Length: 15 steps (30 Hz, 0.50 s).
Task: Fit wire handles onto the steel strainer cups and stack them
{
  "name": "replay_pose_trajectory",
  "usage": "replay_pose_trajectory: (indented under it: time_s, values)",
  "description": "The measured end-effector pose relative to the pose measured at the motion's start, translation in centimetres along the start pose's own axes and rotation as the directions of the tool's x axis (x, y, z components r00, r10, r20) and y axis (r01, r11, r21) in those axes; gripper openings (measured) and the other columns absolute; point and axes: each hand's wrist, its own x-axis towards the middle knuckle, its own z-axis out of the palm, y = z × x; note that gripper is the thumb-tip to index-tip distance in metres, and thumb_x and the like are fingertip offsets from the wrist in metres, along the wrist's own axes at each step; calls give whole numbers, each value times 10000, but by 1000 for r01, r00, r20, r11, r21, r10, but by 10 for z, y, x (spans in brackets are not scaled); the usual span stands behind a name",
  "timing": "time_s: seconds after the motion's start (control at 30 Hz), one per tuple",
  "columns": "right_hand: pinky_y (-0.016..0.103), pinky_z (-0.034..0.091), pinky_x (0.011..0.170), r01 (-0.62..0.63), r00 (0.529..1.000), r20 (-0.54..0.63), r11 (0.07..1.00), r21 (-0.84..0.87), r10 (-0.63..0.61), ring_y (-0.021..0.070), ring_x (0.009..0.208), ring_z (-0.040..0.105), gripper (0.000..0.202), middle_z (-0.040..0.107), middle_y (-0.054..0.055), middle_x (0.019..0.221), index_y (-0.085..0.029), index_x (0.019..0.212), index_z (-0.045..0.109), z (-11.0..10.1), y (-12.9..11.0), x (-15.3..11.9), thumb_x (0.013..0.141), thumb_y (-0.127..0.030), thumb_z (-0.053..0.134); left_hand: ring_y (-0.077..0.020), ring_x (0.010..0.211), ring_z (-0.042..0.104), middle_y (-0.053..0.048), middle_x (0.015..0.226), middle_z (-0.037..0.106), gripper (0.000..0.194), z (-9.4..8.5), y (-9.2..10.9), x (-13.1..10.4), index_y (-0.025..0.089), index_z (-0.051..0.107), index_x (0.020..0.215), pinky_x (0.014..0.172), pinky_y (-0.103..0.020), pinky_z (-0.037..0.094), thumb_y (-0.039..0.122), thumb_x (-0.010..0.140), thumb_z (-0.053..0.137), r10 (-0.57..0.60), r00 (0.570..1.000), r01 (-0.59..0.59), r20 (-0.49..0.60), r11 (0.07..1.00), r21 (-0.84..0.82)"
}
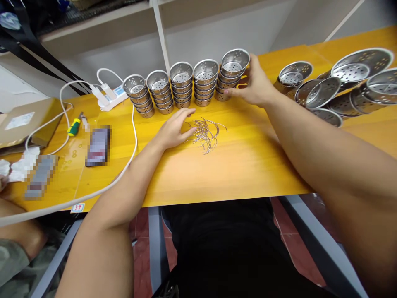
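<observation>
- Number tag [77,207]: handwritten in red within a blue border, fixed at the near edge of the counter [235,178], nearer the wearer and to the left of the power strip [107,104]. Reads "39"; second digit not fully certain.
- Blue-and-white sticker [119,90]: on the power strip itself. Print too small to read.
- White label [20,120]: on the cardboard box [46,118], left of the power strip. Print illegible.
- Dark phone [98,147] and grey phone [41,177]: both nearer the wearer than the power strip. Screens pixelated; reddish band on each, wording unreadable.
</observation>
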Motion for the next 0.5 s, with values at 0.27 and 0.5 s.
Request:
replay_pose_trajectory:
  time_s: [0.27, 0.5]
  values:
    - [396, 612, 1069, -208, 975, 30, 953, -221, 220, 252, 1262, 719, 1120, 621, 299, 1645, -50, 1805, 399, -13, -21, -13, 882, -175, 1022, -340, 1532, 720, -236, 1600, 732, 689, -1, 0, 1, 73, 614, 1627, 1357, -518, 584, 455, 1059, 697, 3, 1000, -3, -3, 1000, 7]
    - [652, 429, 1375, -390, 913, -218, 586, -710, 344, 526, 1710, 469, 1144, 390, 367, 1818, -140, 1838, 490, -95, -44, -3, 894, -449, 1057, -334, 1526, 727, -228, 1605, 736, 677, 1, 0, 0, 87, 625, 1620, 1354, -513, 590, 456, 1059, 709, 4, 1000, -4, -9, 1000, 7]
